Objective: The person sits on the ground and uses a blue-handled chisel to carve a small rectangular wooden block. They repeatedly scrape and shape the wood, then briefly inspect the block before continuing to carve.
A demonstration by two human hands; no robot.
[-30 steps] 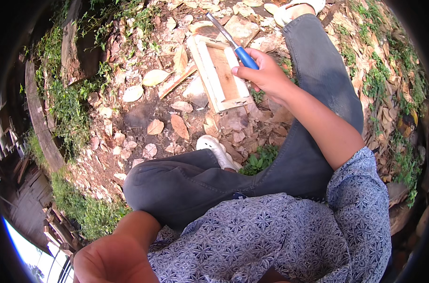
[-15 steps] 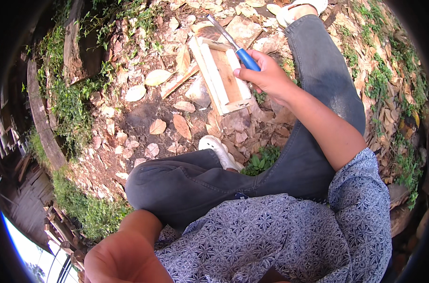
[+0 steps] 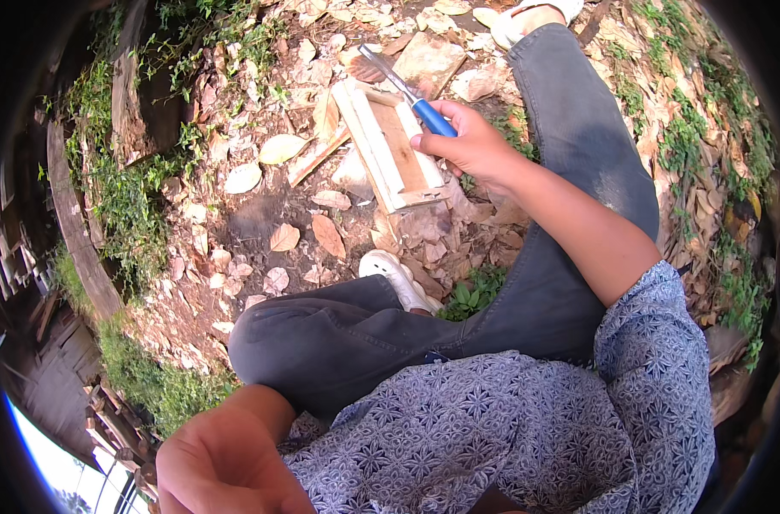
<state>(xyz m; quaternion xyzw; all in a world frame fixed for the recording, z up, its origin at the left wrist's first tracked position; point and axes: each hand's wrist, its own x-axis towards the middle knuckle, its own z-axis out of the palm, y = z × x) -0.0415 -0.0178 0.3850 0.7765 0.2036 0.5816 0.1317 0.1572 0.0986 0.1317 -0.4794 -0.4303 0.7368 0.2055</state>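
My right hand (image 3: 463, 146) is closed round the blue handle of a chisel (image 3: 433, 118). Its metal blade points away and to the left, passing over the far right corner of a small wooden box (image 3: 374, 154). The box is an open rectangular frame of pale wood with a brown bottom, tilted a little. My thumb lies close to its right wall; whether it touches the wood I cannot tell. Low at the left, near my bent knee, is my left hand (image 3: 218, 463), apart from the box. Its fingers are mostly hidden by the picture's lower edge.
Dry leaves (image 3: 284, 148) and a thin wood strip (image 3: 319, 158) lie on the dirt around the box. A flat stone (image 3: 428, 62) sits beyond it. My legs (image 3: 578, 128) frame the work spot. Wooden posts (image 3: 133, 103) and green plants stand at the left.
My right hand with the chisel has shifted slightly left. The box looks a little more tilted and further left. The left hand has turned somewhat, and the whole view has moved slightly.
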